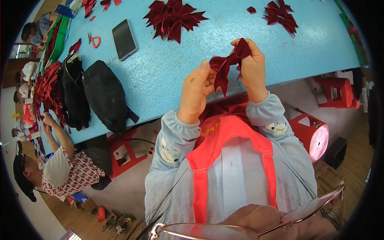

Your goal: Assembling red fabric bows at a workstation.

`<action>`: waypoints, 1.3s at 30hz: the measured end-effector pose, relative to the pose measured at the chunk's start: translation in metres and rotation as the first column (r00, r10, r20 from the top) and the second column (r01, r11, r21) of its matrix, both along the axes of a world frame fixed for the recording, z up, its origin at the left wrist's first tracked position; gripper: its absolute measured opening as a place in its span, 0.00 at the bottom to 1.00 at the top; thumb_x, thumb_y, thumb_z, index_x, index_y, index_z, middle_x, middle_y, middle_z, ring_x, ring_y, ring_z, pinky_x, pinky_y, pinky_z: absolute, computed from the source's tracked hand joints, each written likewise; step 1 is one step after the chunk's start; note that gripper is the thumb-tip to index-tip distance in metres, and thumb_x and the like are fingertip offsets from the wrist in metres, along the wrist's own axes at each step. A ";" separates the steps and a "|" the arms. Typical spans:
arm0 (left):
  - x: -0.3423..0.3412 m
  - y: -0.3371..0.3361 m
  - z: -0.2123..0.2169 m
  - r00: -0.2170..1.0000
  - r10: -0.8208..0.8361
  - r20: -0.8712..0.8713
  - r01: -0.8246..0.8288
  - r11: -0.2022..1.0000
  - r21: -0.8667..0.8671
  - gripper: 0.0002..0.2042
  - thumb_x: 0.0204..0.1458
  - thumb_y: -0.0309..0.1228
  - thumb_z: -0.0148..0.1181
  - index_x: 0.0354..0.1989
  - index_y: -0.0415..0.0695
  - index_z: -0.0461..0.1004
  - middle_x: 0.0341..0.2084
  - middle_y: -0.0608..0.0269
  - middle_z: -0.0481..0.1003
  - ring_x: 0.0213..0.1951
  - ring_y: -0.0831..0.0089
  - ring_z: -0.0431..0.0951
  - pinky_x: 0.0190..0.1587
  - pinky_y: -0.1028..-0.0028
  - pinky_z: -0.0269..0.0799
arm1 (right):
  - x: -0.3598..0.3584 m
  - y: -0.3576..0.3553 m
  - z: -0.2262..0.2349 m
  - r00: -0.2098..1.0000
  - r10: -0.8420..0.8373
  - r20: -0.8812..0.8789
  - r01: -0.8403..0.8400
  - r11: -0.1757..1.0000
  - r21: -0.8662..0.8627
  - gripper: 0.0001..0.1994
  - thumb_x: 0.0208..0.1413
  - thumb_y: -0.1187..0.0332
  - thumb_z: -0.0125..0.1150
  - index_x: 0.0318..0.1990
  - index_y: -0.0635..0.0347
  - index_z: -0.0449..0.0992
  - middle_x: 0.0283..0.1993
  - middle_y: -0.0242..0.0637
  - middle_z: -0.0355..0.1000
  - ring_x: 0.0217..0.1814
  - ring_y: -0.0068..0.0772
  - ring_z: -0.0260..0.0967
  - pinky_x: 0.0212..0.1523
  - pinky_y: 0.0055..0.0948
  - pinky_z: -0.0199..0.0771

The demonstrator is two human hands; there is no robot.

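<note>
A dark red ribbon bow (pixel 222 75) with pointed tails is held in the air over the near part of the blue table (pixel 168 76). My left hand (pixel 194 89) pinches its left loop between thumb and fingers. On the other side, my right hand (pixel 255 71) grips the right loop, its fingertips partly behind the cloth. Beyond my hands lies a heap of similar dark red bows (pixel 175 19). A smaller group of them (pixel 281 18) sits farther right, beside a small red scrap (pixel 251 10).
A phone (pixel 124 40) and orange-handled snips (pixel 95 41) lie left of centre. Nearer are a black mesh bag (pixel 106 91) and a black pouch (pixel 75 94), beside piled red ribbons (pixel 49 88). Another person (pixel 74 172) works at the left edge. Red stools (pixel 338 93) stand below the table.
</note>
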State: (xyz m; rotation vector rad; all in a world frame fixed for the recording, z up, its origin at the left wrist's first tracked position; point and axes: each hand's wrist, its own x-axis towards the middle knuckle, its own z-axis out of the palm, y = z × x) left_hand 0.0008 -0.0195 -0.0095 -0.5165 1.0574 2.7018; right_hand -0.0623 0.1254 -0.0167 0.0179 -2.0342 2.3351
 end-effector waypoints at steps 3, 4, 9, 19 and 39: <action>-0.001 0.000 0.003 0.960 -0.277 -0.034 0.243 0.890 -0.386 0.16 0.56 0.42 0.50 0.37 0.40 0.70 0.30 0.62 0.73 0.29 0.71 0.74 0.33 0.73 0.72 | 0.004 -0.006 0.002 0.996 -0.019 -0.082 0.017 1.000 -0.021 0.09 0.58 0.66 0.50 0.36 0.62 0.72 0.25 0.27 0.66 0.25 0.14 0.61 0.24 0.15 0.61; -0.001 0.002 0.004 0.961 -0.272 -0.037 0.238 0.891 -0.386 0.16 0.56 0.42 0.50 0.37 0.40 0.70 0.30 0.62 0.73 0.29 0.71 0.74 0.33 0.73 0.72 | 0.004 -0.008 0.003 0.996 -0.015 -0.085 0.013 1.000 -0.019 0.09 0.58 0.66 0.50 0.36 0.62 0.72 0.25 0.27 0.66 0.25 0.14 0.61 0.24 0.15 0.61; 0.001 0.007 0.008 0.982 -0.189 0.028 0.190 0.981 -0.029 0.16 0.55 0.43 0.52 0.35 0.39 0.71 0.27 0.63 0.73 0.28 0.74 0.73 0.32 0.72 0.72 | 0.005 -0.011 0.009 0.979 -0.091 -0.181 0.097 0.995 0.024 0.09 0.59 0.66 0.49 0.36 0.62 0.72 0.25 0.25 0.65 0.26 0.12 0.58 0.25 0.15 0.59; 0.004 0.006 0.003 0.964 -0.262 0.041 0.247 0.945 0.214 0.13 0.56 0.37 0.50 0.42 0.39 0.69 0.31 0.60 0.73 0.33 0.72 0.74 0.35 0.71 0.74 | 0.011 -0.004 0.008 0.939 0.018 -0.345 -0.006 0.999 0.035 0.08 0.60 0.70 0.47 0.37 0.63 0.72 0.27 0.24 0.65 0.28 0.11 0.56 0.27 0.14 0.58; -0.019 -0.004 0.004 0.960 0.026 -0.280 -0.071 0.986 -0.149 0.15 0.50 0.16 0.42 0.46 0.40 0.67 0.37 0.59 0.71 0.38 0.70 0.74 0.39 0.71 0.74 | -0.010 0.008 0.025 0.922 0.384 -0.052 -0.359 0.897 0.258 0.08 0.54 0.75 0.47 0.37 0.61 0.73 0.29 0.23 0.66 0.30 0.13 0.61 0.31 0.15 0.63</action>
